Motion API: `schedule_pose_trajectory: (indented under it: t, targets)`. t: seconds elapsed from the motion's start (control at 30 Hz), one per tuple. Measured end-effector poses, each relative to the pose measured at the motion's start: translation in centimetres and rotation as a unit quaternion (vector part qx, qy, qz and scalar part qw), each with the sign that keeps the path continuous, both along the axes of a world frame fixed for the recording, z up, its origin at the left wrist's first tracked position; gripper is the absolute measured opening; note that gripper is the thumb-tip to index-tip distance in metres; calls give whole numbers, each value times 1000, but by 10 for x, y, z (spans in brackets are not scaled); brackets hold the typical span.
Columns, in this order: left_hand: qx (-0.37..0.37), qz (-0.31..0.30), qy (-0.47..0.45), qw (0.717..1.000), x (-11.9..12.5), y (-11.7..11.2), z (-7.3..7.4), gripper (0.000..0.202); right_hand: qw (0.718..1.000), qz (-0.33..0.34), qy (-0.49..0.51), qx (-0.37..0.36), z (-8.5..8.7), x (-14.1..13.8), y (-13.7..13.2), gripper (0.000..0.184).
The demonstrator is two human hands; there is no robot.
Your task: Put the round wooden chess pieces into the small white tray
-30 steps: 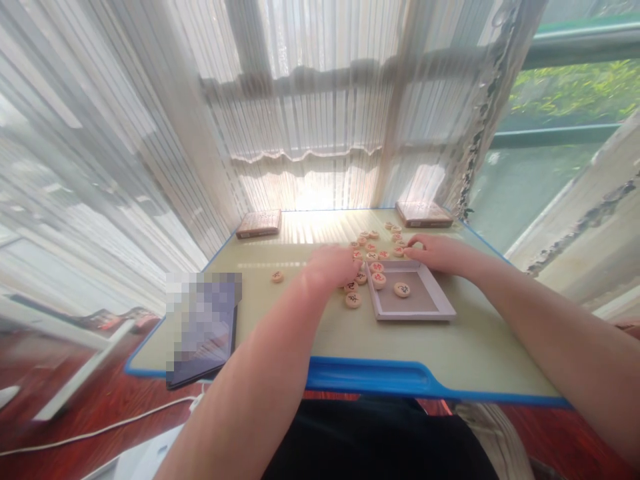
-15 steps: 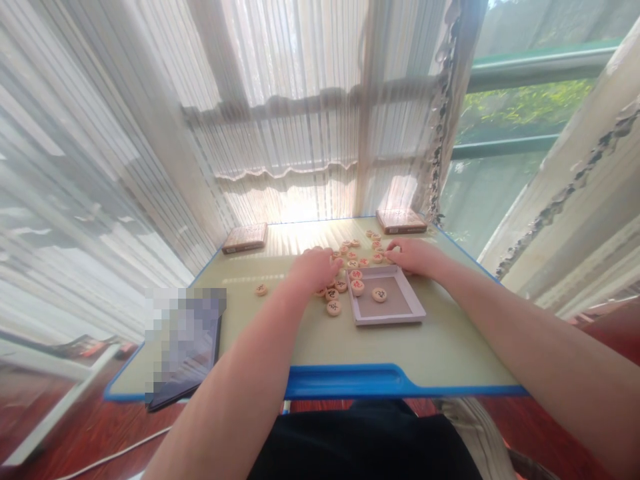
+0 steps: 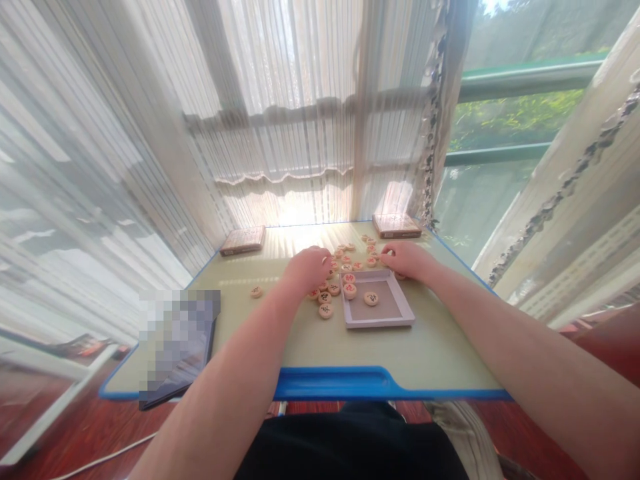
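Over the left part of a scatter of round wooden Chinese chess pieces [image 3: 333, 289] is my left hand [image 3: 306, 268], its fingers curled down among them. What those fingers hold, if anything, is hidden. My right hand [image 3: 407, 260] is at the right side of the scatter, thumb and forefinger pinched together around what looks like a piece. Between my forearms lies a shallow, open white box [image 3: 379, 325]. Inside it, two pieces with red characters rest by the left wall, and a black-marked piece [image 3: 371, 299] lies near the middle.
Two flat boxes stand at the table's far corners, one at the left [image 3: 243, 241] and one at the right [image 3: 397, 226]. A dark tablet [image 3: 193, 353], partly pixelated, lies at the left edge. One single piece [image 3: 256, 292] sits apart, left of my hand. Sheer curtains [image 3: 280, 140] hang behind the table.
My left hand has shifted slightly left, uncovering more pieces beside the white box. My right hand stays near the right-hand pieces, its fingertips closer together. The whole view has moved a little.
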State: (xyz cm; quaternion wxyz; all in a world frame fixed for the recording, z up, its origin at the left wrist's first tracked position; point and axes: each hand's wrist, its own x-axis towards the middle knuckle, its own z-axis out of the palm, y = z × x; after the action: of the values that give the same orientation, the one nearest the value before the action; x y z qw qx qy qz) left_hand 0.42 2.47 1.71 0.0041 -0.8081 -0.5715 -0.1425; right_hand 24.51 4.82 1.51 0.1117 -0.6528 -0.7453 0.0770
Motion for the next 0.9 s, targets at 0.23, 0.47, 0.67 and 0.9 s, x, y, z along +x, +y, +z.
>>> schedule_pose_trajectory:
  t: [0.23, 0.47, 0.67, 0.9]
  targets:
    - [-48, 22, 21, 998, -7, 10, -10, 37, 1000, 4, -10, 0, 1, 0, 1, 32]
    - [-45, 37, 2, 998, -8, 10, -11, 41, 1000, 8, -5, 2, 0, 1, 2, 32]
    - [-55, 39, -1, 998, -6, 9, -8, 40, 1000, 11, -3, -1, -2, 2, 4, 31]
    - [-48, 31, 1, 998, -4, 10, -9, 41, 1000, -4, -15, 27, -3, -5, 7, 31]
